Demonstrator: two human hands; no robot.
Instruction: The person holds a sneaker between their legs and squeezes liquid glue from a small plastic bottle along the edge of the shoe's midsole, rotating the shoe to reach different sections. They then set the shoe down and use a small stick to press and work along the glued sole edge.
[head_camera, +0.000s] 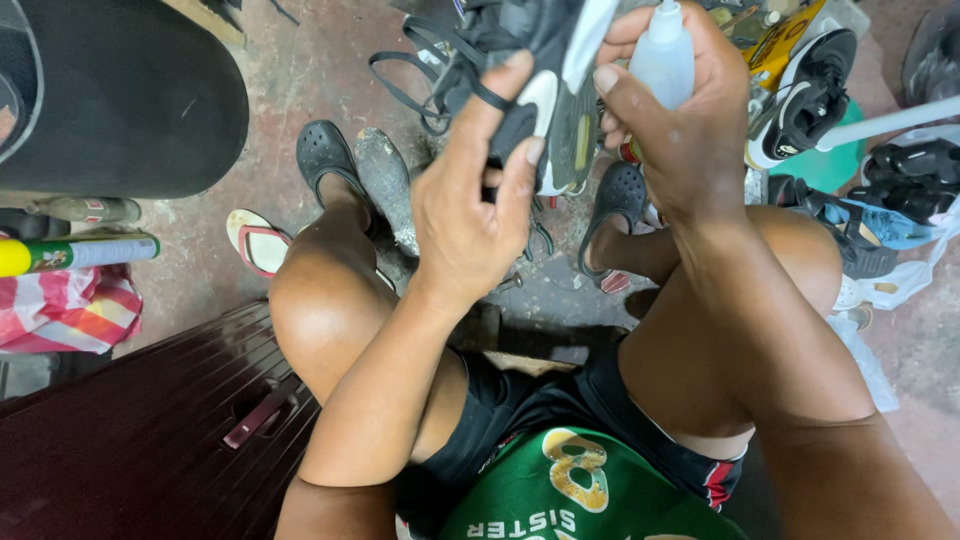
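My left hand (475, 195) grips a black sports shoe (530, 60) with white and yellow-green trim, held up in front of me with its sole edge turned toward my right hand. Its black laces (415, 85) dangle to the left. My right hand (680, 120) is closed around a small translucent white squeeze bottle (662, 58), held upright right beside the shoe's edge. Both hands are above my knees, and my feet in dark clogs (325, 155) rest on the concrete floor.
A dark maroon ribbed suitcase (150, 430) lies at lower left. A spray can (75, 253), striped cloth (65, 310) and flip-flop (255, 240) sit on the left. More shoes (810, 95) and sandals (900, 180) are piled at right. A black rounded object (120, 95) fills the upper left.
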